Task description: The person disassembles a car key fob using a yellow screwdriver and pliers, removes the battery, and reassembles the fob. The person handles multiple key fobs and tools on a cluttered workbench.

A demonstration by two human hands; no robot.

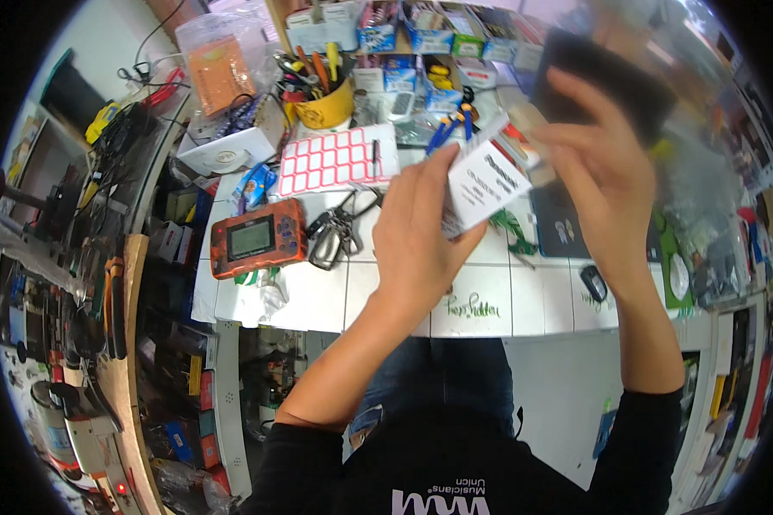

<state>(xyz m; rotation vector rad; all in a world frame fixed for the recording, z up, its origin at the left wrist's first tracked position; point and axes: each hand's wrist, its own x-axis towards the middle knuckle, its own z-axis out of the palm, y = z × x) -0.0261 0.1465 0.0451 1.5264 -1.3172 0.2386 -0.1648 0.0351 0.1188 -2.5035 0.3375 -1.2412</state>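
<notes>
My left hand [416,227] grips a small white printed box [487,184] between thumb and fingers, tilted above the tabletop. A reddish strip shows at the box's far right end. My right hand [605,163] is raised just right of the box, with its fingers apart and nothing plainly held in them. Its fingertips are slightly blurred near a pale beige patch that I cannot make out. Below and left of my left hand lie a bunch of keys [328,240] and an orange handheld device [258,239] with a grey screen.
A sheet of red-bordered labels [339,159] lies behind the keys. Further back stand a yellow tool cup [326,107], blue-handled pliers [449,127] and rows of small boxes [429,39]. A black key fob [593,281] lies near the front edge, with a dark panel [605,81] at back right.
</notes>
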